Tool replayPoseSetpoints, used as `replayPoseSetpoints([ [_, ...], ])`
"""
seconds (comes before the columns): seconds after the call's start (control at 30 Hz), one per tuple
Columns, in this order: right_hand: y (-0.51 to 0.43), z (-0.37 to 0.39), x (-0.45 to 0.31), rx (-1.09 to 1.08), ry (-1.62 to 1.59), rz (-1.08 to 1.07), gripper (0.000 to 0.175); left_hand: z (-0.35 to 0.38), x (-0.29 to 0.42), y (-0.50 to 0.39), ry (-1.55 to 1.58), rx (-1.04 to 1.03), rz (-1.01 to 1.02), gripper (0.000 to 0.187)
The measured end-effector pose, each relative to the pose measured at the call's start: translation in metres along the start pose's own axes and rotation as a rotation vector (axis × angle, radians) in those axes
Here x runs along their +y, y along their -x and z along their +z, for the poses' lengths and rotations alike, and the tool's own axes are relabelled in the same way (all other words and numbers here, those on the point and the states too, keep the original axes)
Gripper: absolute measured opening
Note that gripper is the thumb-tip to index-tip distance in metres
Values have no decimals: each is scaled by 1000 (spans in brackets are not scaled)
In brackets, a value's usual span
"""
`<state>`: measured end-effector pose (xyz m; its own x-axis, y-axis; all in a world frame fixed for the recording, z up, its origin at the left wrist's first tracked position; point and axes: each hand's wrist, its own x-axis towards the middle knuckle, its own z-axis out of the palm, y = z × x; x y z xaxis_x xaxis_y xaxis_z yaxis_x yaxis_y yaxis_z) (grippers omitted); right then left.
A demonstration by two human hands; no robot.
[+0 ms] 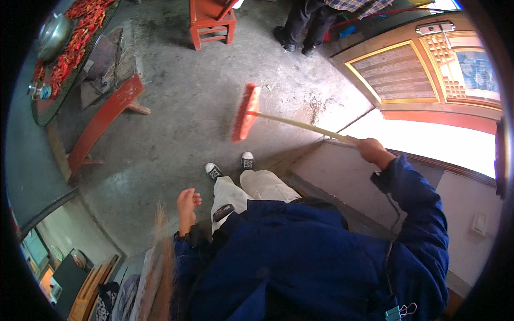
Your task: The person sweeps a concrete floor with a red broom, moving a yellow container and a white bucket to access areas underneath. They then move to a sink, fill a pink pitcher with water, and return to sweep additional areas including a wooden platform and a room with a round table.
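Observation:
My right hand [371, 151] grips the pale handle [303, 125] of a push broom near its upper end. The red broom head [247, 112] is ahead of my shoes, over the grey concrete floor [180, 96]; its bristle side faces left and looks blurred. Whether the bristles touch the floor is hard to tell. My left hand [188, 204] hangs beside my left thigh, holding nothing, with its fingers loosely curled and apart. Near it rise some dry straw-like bristles [161, 216].
A red wooden bench [106, 120] stands at left, beside a table bearing red chillies [76, 56], a metal pot [53, 37] and a jar [42, 91]. A red chair [212, 24] and a person's legs [305, 24] are ahead. At right are a door [401, 72] and a low wall [341, 168].

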<state>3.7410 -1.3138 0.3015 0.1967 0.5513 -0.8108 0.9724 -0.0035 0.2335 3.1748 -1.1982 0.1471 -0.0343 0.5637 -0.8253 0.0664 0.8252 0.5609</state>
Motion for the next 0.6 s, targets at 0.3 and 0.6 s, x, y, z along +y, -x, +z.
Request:
replayPoseSetpoints([
  [0.3,-144,-18,-128,248,-372,-235,52,-38,-5,16,-180,57,-10,18],
  [0.6,-127,73,41,450,-305,-223,32,-35,-14,20,-166,64,-33,18],
])
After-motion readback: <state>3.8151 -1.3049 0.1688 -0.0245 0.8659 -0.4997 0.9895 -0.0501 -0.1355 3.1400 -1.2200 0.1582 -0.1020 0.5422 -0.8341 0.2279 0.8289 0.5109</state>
